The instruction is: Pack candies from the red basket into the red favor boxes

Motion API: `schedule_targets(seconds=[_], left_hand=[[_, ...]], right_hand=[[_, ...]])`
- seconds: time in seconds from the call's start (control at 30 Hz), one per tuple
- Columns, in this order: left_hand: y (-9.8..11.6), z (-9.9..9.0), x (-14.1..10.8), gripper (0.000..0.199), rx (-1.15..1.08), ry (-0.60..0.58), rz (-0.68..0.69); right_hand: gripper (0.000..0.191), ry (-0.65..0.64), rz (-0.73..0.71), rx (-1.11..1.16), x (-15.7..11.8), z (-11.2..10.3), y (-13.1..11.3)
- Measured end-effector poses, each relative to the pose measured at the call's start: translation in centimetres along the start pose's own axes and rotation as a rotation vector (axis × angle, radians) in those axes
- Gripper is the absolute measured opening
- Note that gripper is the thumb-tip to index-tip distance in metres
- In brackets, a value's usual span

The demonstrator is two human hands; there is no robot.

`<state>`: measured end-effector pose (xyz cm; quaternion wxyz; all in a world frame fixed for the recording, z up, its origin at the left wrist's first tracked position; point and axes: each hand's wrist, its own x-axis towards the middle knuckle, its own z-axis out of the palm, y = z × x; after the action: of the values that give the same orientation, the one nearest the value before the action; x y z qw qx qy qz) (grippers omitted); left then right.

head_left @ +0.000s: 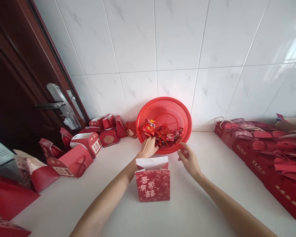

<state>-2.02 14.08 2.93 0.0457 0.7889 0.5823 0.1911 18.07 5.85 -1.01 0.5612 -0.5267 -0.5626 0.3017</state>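
Observation:
A red plastic mesh basket (188, 123) leans against the tiled wall, its mouth tilted forward. Wrapped candies (164, 133) in red packaging lie heaped in its lower part. My left hand (148, 147) reaches over the front rim with its fingers closed among the candies; what they grip is hidden. Just outside the right side of the rim, my right hand (191, 161) is closed on a red wrapped candy (184, 152). Between my forearms an upright red paper gift box (153, 186) with pale Chinese lettering stands with its top flaps open.
Several red gift boxes (71, 161) stand loosely grouped at the left. Long rows of red boxes (263, 164) with cord handles fill the right side of the white tabletop (202, 214). Behind is a tiled wall (177, 39); a dark door (19, 59) with a metal handle is at left.

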Motion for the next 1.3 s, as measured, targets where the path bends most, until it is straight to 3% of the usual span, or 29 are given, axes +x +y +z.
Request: schedule_targets(seconds=[0.2, 0.37, 0.5, 0.73, 1.1, 1.2, 1.3], left_hand=[[-1.3, -0.5, -0.5, 0.017, -0.258, 0.187, -0.048], [-2.4, -0.5, -1.2, 0.016, -0.565, 0.340, -0.086], [-2.8, 0.1, -0.9, 0.019, -0.806, 0.373, -0.111], [-2.8, 0.4, 0.0, 0.051, -1.153, 0.322, -0.173], [-2.2, -1.7, 0.3, 0.045, -1.458, 0.308, -0.228], [-1.7, -2.9, 1.6, 0.041, -1.428, 0.359, -0.123], [-0.9, -3.9, 3.8, 0.034, -1.210, 0.420, 0.055]], right_hand=[[0.047, 0.121, 0.007, 0.035, 2.0, 1.2, 0.5], [0.045, 0.101, -0.002, 0.056, 1.7, 1.3, 1.2], [0.046, 0.112, -0.008, 0.052, 1.8, 1.5, 1.7], [0.044, 0.112, -0.030, 0.048, 1.9, 1.6, 2.7], [0.043, 0.105, -0.059, 0.057, 1.8, 1.6, 2.7], [0.041, 0.108, -0.063, 0.051, 1.8, 1.7, 2.7], [0.040, 0.107, -0.061, 0.034, 1.7, 1.7, 2.7]])
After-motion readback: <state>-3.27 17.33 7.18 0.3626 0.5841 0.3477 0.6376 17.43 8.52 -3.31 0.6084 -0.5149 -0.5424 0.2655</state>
